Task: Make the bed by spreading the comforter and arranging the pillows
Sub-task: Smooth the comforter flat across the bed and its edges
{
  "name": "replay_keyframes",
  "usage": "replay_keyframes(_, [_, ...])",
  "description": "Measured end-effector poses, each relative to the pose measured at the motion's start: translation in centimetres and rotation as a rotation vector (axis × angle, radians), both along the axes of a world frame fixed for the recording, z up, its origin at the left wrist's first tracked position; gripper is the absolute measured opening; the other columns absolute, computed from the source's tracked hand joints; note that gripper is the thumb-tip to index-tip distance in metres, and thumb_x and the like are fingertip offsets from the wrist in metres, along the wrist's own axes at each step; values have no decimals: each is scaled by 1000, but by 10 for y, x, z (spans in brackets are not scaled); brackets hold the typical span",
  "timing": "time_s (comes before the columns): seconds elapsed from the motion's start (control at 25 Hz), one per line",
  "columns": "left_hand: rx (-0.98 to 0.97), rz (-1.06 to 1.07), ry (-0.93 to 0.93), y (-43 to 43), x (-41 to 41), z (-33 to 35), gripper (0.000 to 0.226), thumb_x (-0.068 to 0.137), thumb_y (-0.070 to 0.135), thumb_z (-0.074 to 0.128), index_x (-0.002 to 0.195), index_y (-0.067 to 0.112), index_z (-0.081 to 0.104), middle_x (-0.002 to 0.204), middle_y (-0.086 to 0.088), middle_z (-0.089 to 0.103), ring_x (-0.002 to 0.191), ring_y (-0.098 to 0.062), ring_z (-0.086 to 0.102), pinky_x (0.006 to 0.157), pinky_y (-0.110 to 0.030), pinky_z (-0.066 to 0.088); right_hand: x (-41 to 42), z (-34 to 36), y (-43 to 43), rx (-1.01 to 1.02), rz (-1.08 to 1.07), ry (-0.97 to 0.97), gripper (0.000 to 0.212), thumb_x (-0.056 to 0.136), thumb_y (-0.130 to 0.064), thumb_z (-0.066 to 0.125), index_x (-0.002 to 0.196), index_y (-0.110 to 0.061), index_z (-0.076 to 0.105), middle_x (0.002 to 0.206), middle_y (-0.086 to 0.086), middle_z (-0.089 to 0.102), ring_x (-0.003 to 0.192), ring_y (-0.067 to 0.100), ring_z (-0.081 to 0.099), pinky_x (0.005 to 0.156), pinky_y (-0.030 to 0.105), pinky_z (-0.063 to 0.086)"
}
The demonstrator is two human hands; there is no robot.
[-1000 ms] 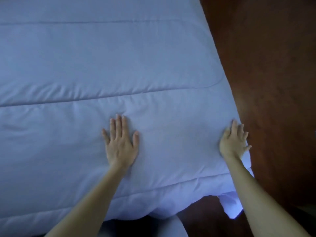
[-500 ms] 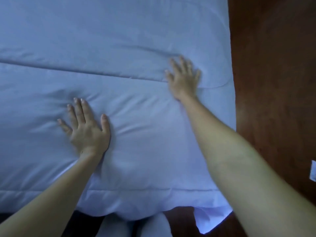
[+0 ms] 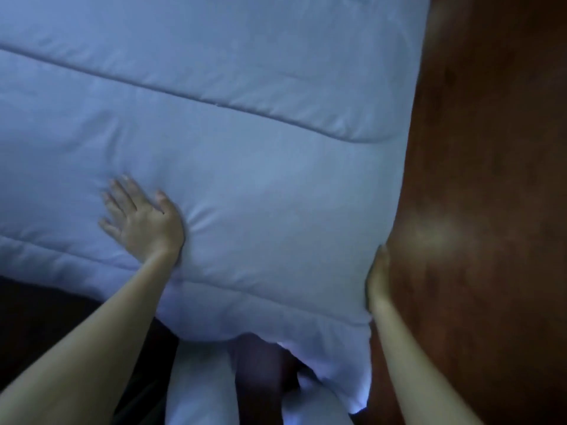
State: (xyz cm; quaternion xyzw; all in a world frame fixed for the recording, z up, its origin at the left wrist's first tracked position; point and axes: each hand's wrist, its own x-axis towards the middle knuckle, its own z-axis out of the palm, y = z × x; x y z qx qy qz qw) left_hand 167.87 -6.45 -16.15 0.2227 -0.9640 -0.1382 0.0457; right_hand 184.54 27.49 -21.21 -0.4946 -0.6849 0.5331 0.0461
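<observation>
We look down on a pale blue quilted comforter (image 3: 245,72) that fills most of the view and lies spread across the bed. A long stitched seam (image 3: 214,102) crosses it from the upper left and curves round near its right edge. A second seam runs along the near border.

The left hand (image 3: 144,222) lies on top of the comforter, left of centre and a little in from the near edge. Its grip is open: the fingers are spread and straight, palm down, and the heel of the hand presses in, so small creases fan out from the wrist.

The right hand (image 3: 378,280) is at the comforter's right edge near the front corner, seen edge-on, touching the side of the fabric where it drops off the bed. What we see of it looks straight, fingers pointing away from us. The palm side is hidden by the comforter and the picture is blurred there, so we cannot tell whether this grip holds any cloth or only presses against it.

The near right corner of the comforter hangs down past the bed edge. Below it we see the person's legs in pale trousers (image 3: 202,384). Dark reddish-brown wooden floor (image 3: 491,148) runs along the right side of the bed.
</observation>
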Motion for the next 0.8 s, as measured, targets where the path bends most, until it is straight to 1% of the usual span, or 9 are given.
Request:
replay_keyframes(0.08, [100, 221, 10, 37, 63, -5, 66, 94, 46, 30, 152, 18, 15, 161, -5, 12, 148, -27, 12, 114, -57, 10, 60, -7, -10, -39, 121, -28, 65, 94, -57, 36, 147, -19, 33, 150, -1, 37, 140, 16, 33, 119, 39, 21])
replay_keyframes(0.16, [349, 440, 55, 79, 116, -8, 73, 95, 51, 34, 151, 7, 18, 158, -17, 17, 144, -36, 22, 114, -48, 19, 106, 1, -9, -206, 328, -180, 48, 99, -45, 37, 139, -19, 43, 135, -2, 50, 129, 13, 42, 114, 31, 27])
replay_keyframes(0.24, [631, 624, -75, 122, 166, -14, 82, 93, 58, 37, 144, -5, 27, 148, -30, 33, 133, -43, 38, 109, -44, 31, 123, 3, 5, -340, 567, -322, 42, 98, -45, 40, 106, -12, 66, 104, 7, 67, 102, 22, 61, 92, 35, 44])
replay_keyframes(0.28, [744, 632, -205, 140, 192, -18, 85, 90, 63, 38, 138, -8, 36, 140, -30, 43, 126, -43, 45, 105, -45, 36, 125, 5, 12, -320, 628, -332, 44, 96, -45, 44, 91, -8, 66, 91, 12, 68, 89, 26, 63, 82, 36, 47])
replay_keyframes(0.4, [976, 463, -327, 165, 251, -26, 72, 83, 65, 49, 111, -2, 53, 115, -22, 62, 110, -39, 59, 97, -48, 47, 112, 9, 29, -317, 668, -291, 33, 93, -34, 56, 81, -5, 63, 75, 10, 65, 72, 22, 61, 70, 33, 45])
replay_keyframes(0.48, [951, 325, -295, 163, 256, -23, 44, 87, 52, 51, 89, 8, 52, 98, -16, 63, 102, -39, 61, 91, -50, 50, 107, 17, 43, -285, 776, -251, 29, 92, -26, 59, 67, -13, 59, 59, 0, 57, 60, 14, 53, 62, 28, 37])
replay_keyframes(0.56, [879, 239, -253, 156, 259, -10, 27, 95, 37, 46, 80, 14, 49, 87, -10, 61, 93, -34, 61, 85, -46, 49, 106, 39, 64, -298, 890, -171, 33, 92, -18, 60, 59, -14, 57, 47, -8, 51, 48, 6, 45, 55, 23, 33])
replay_keyframes(0.72, [991, 30, 27, 147, 298, 33, 32, 98, 25, 44, 66, 23, 43, 66, 6, 45, 68, -16, 44, 69, -38, 42, 125, 87, 105, -488, 832, 61, 24, 93, -4, 52, 70, -3, 60, 54, -2, 53, 46, 3, 42, 50, 14, 34])
replay_keyframes(0.8, [884, -21, -66, 142, 302, 25, 32, 97, 27, 45, 67, 17, 41, 65, 0, 47, 67, -21, 49, 70, -40, 44, 135, 81, 101, -442, 839, 21, 24, 93, -8, 53, 70, -6, 61, 55, -4, 56, 47, 3, 44, 53, 17, 36])
